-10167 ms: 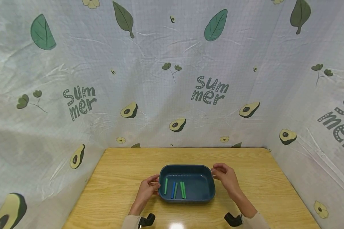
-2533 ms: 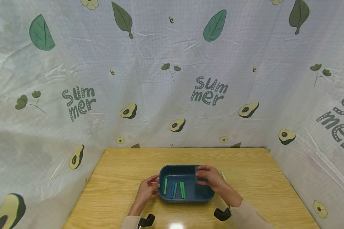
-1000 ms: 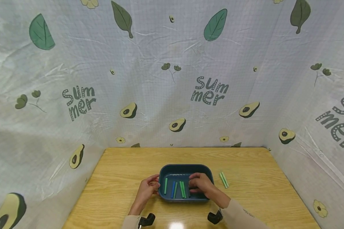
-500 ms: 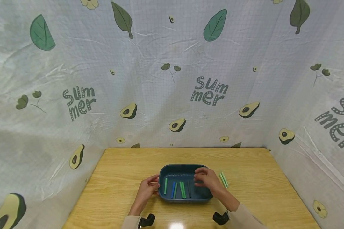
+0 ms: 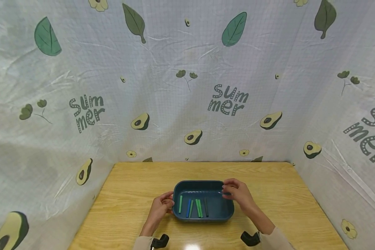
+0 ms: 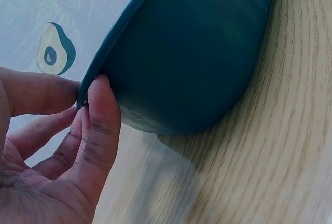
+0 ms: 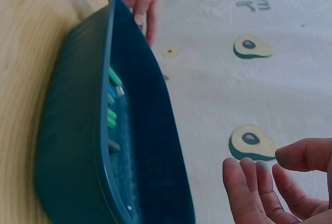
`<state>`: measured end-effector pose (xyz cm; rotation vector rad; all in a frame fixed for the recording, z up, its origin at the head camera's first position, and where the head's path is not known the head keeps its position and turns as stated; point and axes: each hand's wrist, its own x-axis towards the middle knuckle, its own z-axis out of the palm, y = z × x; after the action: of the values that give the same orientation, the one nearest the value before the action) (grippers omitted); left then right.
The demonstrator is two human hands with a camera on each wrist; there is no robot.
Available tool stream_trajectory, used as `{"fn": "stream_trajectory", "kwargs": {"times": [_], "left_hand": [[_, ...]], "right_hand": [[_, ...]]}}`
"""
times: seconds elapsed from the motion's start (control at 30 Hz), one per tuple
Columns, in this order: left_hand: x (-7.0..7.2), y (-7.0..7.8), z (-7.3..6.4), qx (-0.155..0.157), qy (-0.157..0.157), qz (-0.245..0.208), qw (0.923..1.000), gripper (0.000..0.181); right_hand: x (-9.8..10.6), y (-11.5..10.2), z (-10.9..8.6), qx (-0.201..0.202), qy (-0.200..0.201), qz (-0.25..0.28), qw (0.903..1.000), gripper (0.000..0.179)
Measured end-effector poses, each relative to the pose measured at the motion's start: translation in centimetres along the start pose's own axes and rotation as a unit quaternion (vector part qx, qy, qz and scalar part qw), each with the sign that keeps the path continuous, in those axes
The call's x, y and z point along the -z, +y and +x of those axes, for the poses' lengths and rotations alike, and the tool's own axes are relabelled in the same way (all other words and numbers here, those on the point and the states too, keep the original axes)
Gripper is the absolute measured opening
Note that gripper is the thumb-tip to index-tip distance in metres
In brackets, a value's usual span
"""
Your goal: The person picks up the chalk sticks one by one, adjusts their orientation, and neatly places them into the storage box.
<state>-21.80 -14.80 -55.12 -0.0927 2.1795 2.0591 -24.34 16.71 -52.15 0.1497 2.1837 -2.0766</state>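
A dark teal tray (image 5: 218, 219) stands on the wooden table. My left hand (image 5: 160, 206) pinches its left rim between thumb and fingers, also plain in the left wrist view. Several slim, pen-like sticks lie inside, toward the left and middle: a green stick (image 5: 180, 204), a blue stick (image 5: 188, 208), more green ones, and a dark grey-green stick (image 5: 206, 207). Over the tray's right end hovers my right hand (image 5: 241, 196), fingers loosely bent. In the right wrist view nothing is between its thumb and fingertips, which are apart from the tray.
The light wooden table (image 5: 137, 180) extends around the tray. A printed sheet (image 5: 162, 90) with avocados and leaves hangs behind it and along both sides. Black wrist cameras (image 5: 250, 239) sit on both wrists.
My right hand laid the dark stick in the tray, let go, then drew back rightward. It now covers the two pale-green sticks seen on the table earlier. My left hand kept its place.
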Motion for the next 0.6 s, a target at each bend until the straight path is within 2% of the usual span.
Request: {"fn": "stream_trajectory", "kwargs": {"times": [0.17,0.6], "left_hand": [[0.1,-0.4,0.3,-0.001,0.002,0.005,1.0000,0.046],[0.1,0.0,0.1,-0.002,-0.002,0.002,1.0000,0.046]], "right_hand": [[1.0,-0.3,-0.3,0.009,0.025,-0.001,0.9997,0.026],[3.8,0.2,-0.5,0.024,0.085,-0.009,0.9960,0.026]]}}
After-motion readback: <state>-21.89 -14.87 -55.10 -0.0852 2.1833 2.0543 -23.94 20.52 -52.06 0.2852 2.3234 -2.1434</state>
